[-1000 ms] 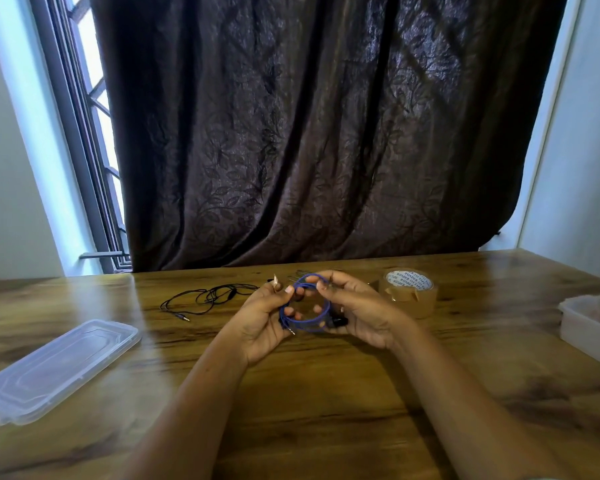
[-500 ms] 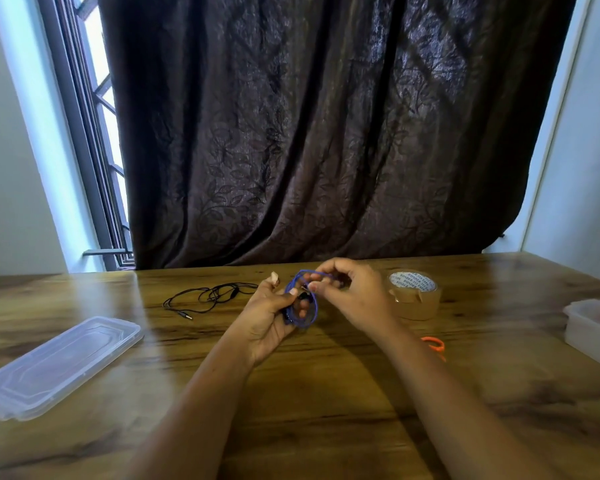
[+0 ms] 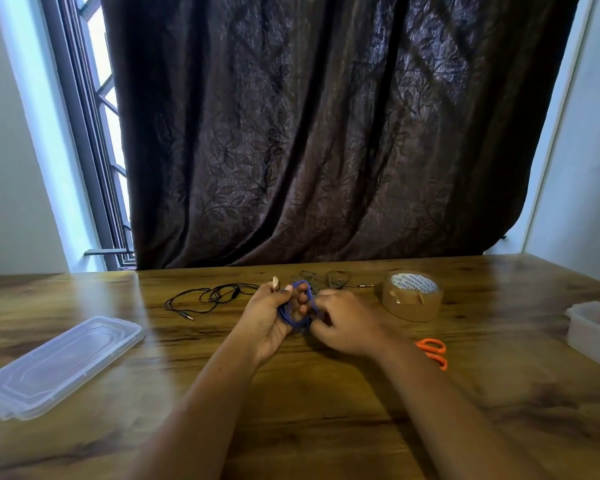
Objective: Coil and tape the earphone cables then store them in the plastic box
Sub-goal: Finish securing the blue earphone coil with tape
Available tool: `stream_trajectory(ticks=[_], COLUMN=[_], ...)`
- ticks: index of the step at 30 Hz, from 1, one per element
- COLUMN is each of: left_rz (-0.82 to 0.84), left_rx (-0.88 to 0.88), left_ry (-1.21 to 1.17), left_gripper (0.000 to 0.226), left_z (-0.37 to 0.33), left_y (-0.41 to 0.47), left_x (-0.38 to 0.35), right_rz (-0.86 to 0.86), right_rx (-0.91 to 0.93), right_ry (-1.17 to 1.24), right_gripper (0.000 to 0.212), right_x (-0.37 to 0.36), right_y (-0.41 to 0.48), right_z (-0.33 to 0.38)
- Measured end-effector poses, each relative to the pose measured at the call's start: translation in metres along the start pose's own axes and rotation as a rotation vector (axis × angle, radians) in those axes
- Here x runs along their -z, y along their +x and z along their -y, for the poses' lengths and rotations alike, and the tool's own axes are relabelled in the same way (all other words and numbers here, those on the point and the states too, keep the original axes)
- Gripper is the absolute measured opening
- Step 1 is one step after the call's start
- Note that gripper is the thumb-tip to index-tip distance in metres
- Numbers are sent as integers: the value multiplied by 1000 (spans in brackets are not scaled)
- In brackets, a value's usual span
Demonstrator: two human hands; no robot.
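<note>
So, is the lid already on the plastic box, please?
No, the lid lies far left, apart from the plastic box at the right edge.

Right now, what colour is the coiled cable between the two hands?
The coiled cable is blue; the head view, the only one, shows it clearly.

Left hand (image 3: pixel 267 318), right hand (image 3: pixel 347 323) (both curled)
</note>
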State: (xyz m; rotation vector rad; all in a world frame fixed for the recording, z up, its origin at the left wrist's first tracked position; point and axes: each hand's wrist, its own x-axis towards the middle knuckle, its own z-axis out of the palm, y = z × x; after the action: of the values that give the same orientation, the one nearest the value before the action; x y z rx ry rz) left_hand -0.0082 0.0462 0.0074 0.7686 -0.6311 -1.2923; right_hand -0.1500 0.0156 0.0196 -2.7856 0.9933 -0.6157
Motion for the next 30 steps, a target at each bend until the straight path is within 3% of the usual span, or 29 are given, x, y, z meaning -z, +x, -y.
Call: stream_trajectory(ticks=[4,8,10,13,15,18,21,24,27,30], left_rz=[81,152,186,181,158,145,159,165,58,-28], left_rx=[6,63,60,34,13,10,10,4,-19,-21], left_ry=[12,98,193,399,439,392,411,545,645,551], left_gripper=[29,9,27,68,73,56,35,32,33,33], left_z=[0,4,7,14,18,18,16,14,15,14], left_y=[-2,-6,-7,-6,-4,-1,0,2,8,9], left_x=[-1,-8,-11,-13,-14,-11,-5,0,4,4], right_rz=[22,71,89,75,47,-1,-19,-15,43,0], right_rx=[-101,-317,-384,-416,-432,-452,-361,-289,-242,-199], right_ry=[-194,-404,-430,-357,-281,-179,-129,-8,119,394], right_gripper=[28,47,44,44,47,52,36,24,25,12], right_x=[-2,-11,-14,-15,-15,-8,-1,1,6,8], right_y=[-1,-2,-1,-1,-1,-5,-2,2,3,3], right_z=[8,15,14,9,7,4,3,-4,-15,-21])
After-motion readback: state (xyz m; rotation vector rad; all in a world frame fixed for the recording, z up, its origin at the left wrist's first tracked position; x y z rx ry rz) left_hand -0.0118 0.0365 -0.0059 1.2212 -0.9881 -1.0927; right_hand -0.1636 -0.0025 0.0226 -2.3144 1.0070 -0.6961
